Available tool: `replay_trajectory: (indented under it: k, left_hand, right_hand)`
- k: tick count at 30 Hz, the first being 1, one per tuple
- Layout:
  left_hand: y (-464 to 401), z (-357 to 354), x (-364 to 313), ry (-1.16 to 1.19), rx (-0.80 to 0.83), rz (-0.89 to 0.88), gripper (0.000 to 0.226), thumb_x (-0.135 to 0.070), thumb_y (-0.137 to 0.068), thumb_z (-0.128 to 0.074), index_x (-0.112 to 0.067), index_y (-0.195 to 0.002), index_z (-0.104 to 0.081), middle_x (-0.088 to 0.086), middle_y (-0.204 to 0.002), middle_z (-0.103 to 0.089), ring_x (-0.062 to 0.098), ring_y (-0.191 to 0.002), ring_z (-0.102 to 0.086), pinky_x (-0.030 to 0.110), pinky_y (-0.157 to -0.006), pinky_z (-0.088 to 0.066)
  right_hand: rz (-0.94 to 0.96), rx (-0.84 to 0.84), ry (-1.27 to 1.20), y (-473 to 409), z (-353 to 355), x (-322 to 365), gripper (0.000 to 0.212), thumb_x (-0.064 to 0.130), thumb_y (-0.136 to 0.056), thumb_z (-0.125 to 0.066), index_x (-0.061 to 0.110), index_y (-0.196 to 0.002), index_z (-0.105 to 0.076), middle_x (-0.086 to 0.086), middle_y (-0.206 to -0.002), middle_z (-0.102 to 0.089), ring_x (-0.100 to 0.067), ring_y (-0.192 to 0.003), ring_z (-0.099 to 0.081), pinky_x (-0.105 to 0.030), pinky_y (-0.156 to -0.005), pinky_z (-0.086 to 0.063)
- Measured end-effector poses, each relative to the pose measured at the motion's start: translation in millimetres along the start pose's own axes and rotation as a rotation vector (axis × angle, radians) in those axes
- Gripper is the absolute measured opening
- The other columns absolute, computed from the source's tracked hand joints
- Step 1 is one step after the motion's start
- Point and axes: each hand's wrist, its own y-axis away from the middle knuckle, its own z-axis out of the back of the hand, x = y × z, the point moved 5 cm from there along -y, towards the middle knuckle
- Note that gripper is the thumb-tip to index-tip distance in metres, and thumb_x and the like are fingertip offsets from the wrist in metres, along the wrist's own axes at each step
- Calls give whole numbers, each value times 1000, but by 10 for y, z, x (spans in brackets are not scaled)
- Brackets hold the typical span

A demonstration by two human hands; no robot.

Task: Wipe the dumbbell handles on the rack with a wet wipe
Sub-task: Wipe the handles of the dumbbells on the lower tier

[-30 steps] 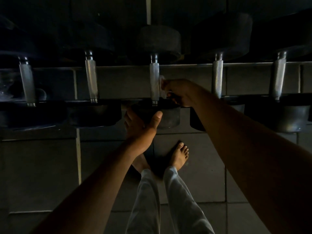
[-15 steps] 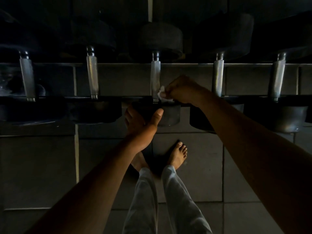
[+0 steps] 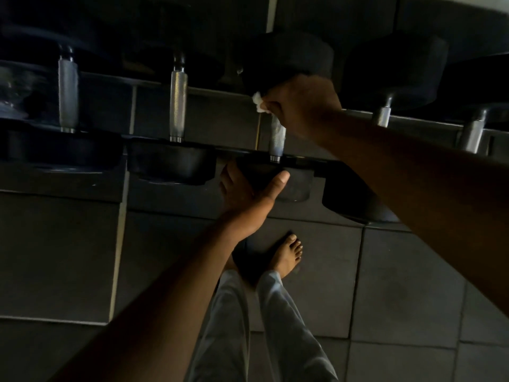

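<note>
Wet wipe (image 3: 258, 102) now at handle (image 3: 276, 139) top, right hand (image 3: 303, 106) moved up.

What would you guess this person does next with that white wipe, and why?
Probably slide the right hand down the middle handle: the wet wipe sits at its upper end, bare metal shows below, and the left hand steadies that dumbbell's near head.

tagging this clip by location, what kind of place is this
Probably a gym or home weight room: a row of dumbbells with knurled steel handles and black heads sits on a rack, above a dark tiled floor.
</note>
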Motion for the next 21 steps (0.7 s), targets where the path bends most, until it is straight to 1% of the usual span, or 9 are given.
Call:
replay_trajectory:
  k: [2,5,8,10,11,13,15,18,21]
  left_hand:
    - [-14,26,63,49,21,-3,126,-81,-72,-77,-38,-167,-7,-3,-171,-17,27,-157,-19,45,-119,-29]
    - [-49,112,189,131,53,-7,115,-78,-67,-81,-50,-161,-20,-9,-165,-28,21,-152,-34,47,-118,-42]
    - [-35,188,257,148,94,-13,102,-54,-83,-87,-45,-163,-24,-9,-163,-34,14,-144,-44,22,-103,-45]
    - [-30,196,273,189,113,-12,93,-39,-89,-86,-40,-162,-28,-7,-162,-37,6,-128,-54,4,-83,-48]
    - [-20,187,267,209,123,-12,92,-36,-90,-85,-38,-163,-28,-7,-162,-37,4,-124,-55,1,-77,-49]
    - [-15,178,271,231,128,-9,93,-36,-90,-85,-38,-163,-27,-8,-162,-37,7,-133,-51,4,-80,-49]
    - [-13,178,275,240,134,4,94,-39,-90,-85,-39,-164,-26,-10,-161,-37,10,-138,-48,7,-80,-46]
    - [-5,188,265,230,137,8,95,-40,-91,-83,-37,-165,-25,-11,-159,-35,9,-135,-45,-1,-70,-44]
    - [-6,192,265,218,136,8,97,-40,-90,-84,-35,-166,-23,-12,-160,-33,8,-140,-43,0,-74,-41]
  right_hand:
    - [23,25,30,-10,11,14,36,49,-106,-42,31,-114,-72,-4,-111,-72,-30,-104,-68,-37,-84,-52]
    - [96,64,84,-25,7,80,31,43,-106,-43,33,-120,-69,-2,-118,-72,-33,-108,-68,-46,-88,-56]
    - [161,198,158,-113,-143,46,30,30,-99,-56,32,-127,-64,-1,-128,-66,-33,-113,-66,-51,-88,-57]
    - [208,317,218,-125,-123,107,33,26,-97,-57,27,-129,-63,-2,-132,-63,-29,-118,-63,-49,-93,-55]
    - [225,362,223,-130,-122,128,33,26,-98,-56,25,-130,-64,-3,-133,-62,-28,-120,-62,-47,-97,-54]
    - [214,434,193,-130,-102,169,32,27,-101,-55,27,-132,-64,-2,-133,-63,-25,-121,-61,-41,-101,-50]
    - [186,506,129,-130,-131,194,31,31,-101,-54,31,-130,-65,0,-128,-67,-24,-117,-63,-40,-101,-49]
    - [159,595,129,-161,-239,207,28,34,-98,-55,33,-123,-67,1,-119,-69,-24,-109,-63,-42,-96,-52]
    - [141,657,182,-196,-289,181,24,29,-96,-59,29,-118,-69,0,-114,-69,-23,-104,-65,-41,-94,-55]
